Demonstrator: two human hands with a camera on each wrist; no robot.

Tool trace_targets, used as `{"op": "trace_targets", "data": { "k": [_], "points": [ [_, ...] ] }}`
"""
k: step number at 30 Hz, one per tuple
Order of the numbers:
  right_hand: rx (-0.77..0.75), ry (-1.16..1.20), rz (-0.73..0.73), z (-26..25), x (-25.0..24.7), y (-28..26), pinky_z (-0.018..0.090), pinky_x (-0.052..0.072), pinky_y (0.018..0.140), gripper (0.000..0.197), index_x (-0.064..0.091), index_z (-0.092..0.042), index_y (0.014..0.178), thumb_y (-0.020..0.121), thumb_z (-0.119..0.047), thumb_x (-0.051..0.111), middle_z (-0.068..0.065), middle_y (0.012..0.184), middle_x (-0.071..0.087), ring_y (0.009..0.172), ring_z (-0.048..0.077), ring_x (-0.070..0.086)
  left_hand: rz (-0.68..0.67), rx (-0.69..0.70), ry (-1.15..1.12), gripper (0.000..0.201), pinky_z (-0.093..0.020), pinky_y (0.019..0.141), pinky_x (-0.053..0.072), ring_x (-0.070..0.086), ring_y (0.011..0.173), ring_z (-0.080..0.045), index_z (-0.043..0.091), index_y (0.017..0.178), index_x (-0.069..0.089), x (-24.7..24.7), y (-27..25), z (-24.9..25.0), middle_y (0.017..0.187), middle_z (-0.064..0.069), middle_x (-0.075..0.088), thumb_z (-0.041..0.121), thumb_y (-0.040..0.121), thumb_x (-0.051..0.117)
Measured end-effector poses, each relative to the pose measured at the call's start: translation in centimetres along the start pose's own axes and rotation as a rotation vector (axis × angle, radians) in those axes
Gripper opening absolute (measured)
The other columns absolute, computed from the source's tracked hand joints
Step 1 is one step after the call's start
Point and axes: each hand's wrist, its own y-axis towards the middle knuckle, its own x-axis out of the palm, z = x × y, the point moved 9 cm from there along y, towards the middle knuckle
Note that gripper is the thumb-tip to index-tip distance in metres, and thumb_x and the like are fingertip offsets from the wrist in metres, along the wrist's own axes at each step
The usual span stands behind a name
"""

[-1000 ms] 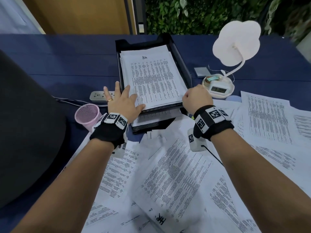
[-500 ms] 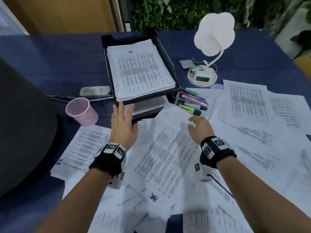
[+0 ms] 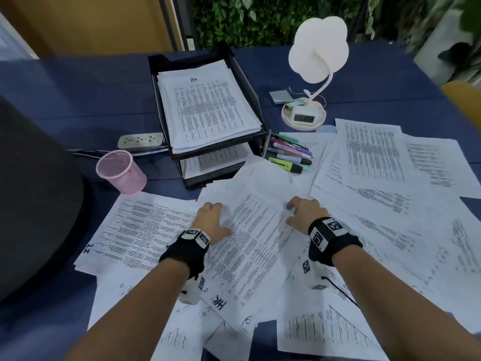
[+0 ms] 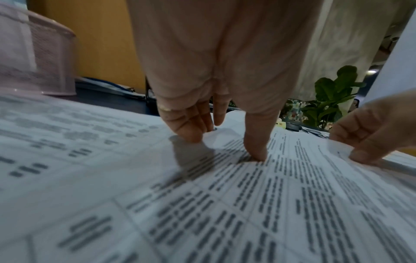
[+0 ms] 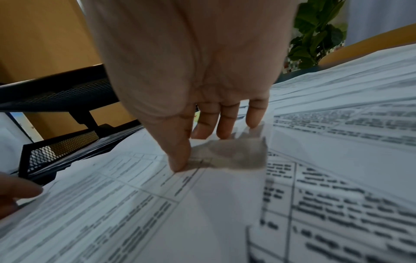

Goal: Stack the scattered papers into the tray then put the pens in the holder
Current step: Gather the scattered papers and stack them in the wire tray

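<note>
A black two-tier tray [image 3: 256,93] at the back holds a stack of printed papers [image 3: 205,105]. Many more papers [image 3: 374,157] lie scattered over the near table. Both hands are on one central sheet [image 3: 252,246]. My left hand [image 3: 212,220] presses its fingertips [image 4: 256,154] down near the sheet's left edge. My right hand [image 3: 303,213] pinches the right edge with its thumb [image 5: 178,163] on top. Pens and highlighters [image 3: 289,156] lie to the right of the tray. The pink mesh holder [image 3: 121,171] stands empty on the left.
A white lamp with a clock base [image 3: 304,115] stands at the back right. A power strip [image 3: 140,140] and its cable lie left of the tray. A dark chair back [image 3: 33,199] fills the left side. The tablecloth [image 3: 78,100] is dark blue.
Both hands have drawn back from the front of the tray and come down onto the central sheet. The pens beside the tray, hidden before by the right hand, now show.
</note>
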Motion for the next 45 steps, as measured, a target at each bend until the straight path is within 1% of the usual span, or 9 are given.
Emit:
{"op": "trace_targets", "data": {
  "k": [4, 8, 14, 19, 23, 26, 37, 40, 45],
  "points": [
    [-0.041, 0.053, 0.052, -0.5, -0.8, -0.4, 0.043, 0.039, 0.097, 0.008, 0.054, -0.031, 0.093, 0.088, -0.025, 0.053, -0.003, 0.109, 0.060, 0.115, 0.026, 0.045, 0.008, -0.078, -0.162, 0.077, -0.036, 0.098, 0.044, 0.048, 0.117, -0.026, 0.015, 0.135, 0.042, 0.3, 0.0, -0.3, 0.128, -0.010, 0.043, 0.035, 0.071, 0.079],
    [-0.040, 0.416, 0.150, 0.2, -2.0, -0.3, 0.042, 0.042, 0.095, 0.020, 0.050, -0.031, 0.071, 0.085, -0.022, 0.062, -0.007, 0.093, 0.061, 0.102, 0.022, 0.059, 0.062, -0.070, -0.263, 0.039, -0.030, 0.078, 0.045, 0.054, 0.092, -0.024, 0.009, 0.107, 0.058, -0.2, 0.0, -0.5, 0.108, -0.012, 0.053, 0.031, 0.078, 0.073],
    [0.062, 0.661, 0.319, 1.9, -3.3, -0.3, 0.050, 0.042, 0.098, 0.065, 0.045, -0.018, 0.128, 0.073, -0.032, 0.078, 0.011, 0.126, 0.050, 0.117, 0.029, 0.050, 0.191, -0.042, -0.618, 0.012, -0.027, 0.056, 0.037, 0.052, 0.067, -0.019, 0.016, 0.085, 0.053, -2.4, -0.4, -1.0, 0.076, -0.004, 0.058, 0.022, 0.088, 0.063],
    [0.094, 0.973, 0.353, 2.9, -3.1, -0.4, 0.041, 0.040, 0.104, 0.091, 0.025, -0.014, 0.144, 0.074, -0.035, 0.079, 0.012, 0.139, 0.039, 0.126, 0.027, 0.044, 0.265, 0.038, -0.962, 0.026, -0.034, 0.086, 0.051, 0.065, 0.097, -0.020, 0.013, 0.117, 0.057, -4.7, -0.3, -1.7, 0.108, -0.005, 0.069, 0.008, 0.091, 0.059],
    [0.041, 1.032, 0.115, 0.9, -1.6, 0.0, 0.043, 0.048, 0.095, 0.057, 0.045, -0.013, 0.128, 0.083, -0.039, 0.068, 0.009, 0.124, 0.058, 0.109, 0.027, 0.059, 0.148, 0.091, -1.082, 0.038, -0.035, 0.099, 0.046, 0.060, 0.112, -0.016, 0.016, 0.127, 0.051, -3.8, 0.5, -1.2, 0.121, 0.000, 0.064, 0.008, 0.091, 0.060],
    [-0.064, 1.127, 0.020, -1.1, -1.2, -0.2, 0.045, 0.045, 0.102, 0.033, 0.052, -0.017, 0.125, 0.092, -0.014, 0.057, 0.004, 0.123, 0.063, 0.111, 0.023, 0.060, 0.018, 0.086, -0.936, 0.036, -0.040, 0.105, 0.042, 0.056, 0.118, -0.017, 0.026, 0.123, 0.047, -1.8, 1.2, -0.3, 0.125, 0.005, 0.060, 0.019, 0.091, 0.061],
    [-0.218, 1.323, 0.252, -2.6, -7.4, -3.4, 0.029, 0.052, 0.091, 0.025, 0.062, -0.018, 0.107, 0.089, 0.000, 0.059, 0.002, 0.106, 0.069, 0.097, 0.013, 0.067, 0.468, 0.246, -1.291, 0.034, -0.025, 0.096, 0.048, 0.061, 0.110, -0.008, 0.014, 0.125, 0.051, -10.8, -2.0, 2.4, 0.117, 0.006, 0.064, 0.003, 0.093, 0.054],
    [-0.305, 1.367, 0.414, -3.5, -10.4, -4.9, 0.018, 0.054, 0.081, 0.027, 0.060, -0.024, 0.098, 0.090, 0.002, 0.058, -0.005, 0.099, 0.069, 0.087, 0.002, 0.067, 0.529, 0.320, -1.313, 0.033, -0.038, 0.105, 0.041, 0.055, 0.120, -0.013, 0.025, 0.123, 0.050, -12.9, -2.2, 3.7, 0.126, 0.003, 0.061, 0.017, 0.091, 0.057],
    [-0.353, 1.299, 0.466, -4.3, -11.2, -5.3, 0.009, 0.050, 0.081, 0.039, 0.046, -0.019, 0.115, 0.086, 0.004, 0.060, -0.010, 0.105, 0.063, 0.088, -0.011, 0.062, 0.501, 0.212, -1.372, 0.089, -0.049, 0.113, 0.030, 0.034, 0.139, -0.021, 0.022, 0.143, 0.028, -12.4, -1.3, 3.3, 0.149, -0.006, 0.038, 0.057, 0.072, 0.069]
  ]
}}
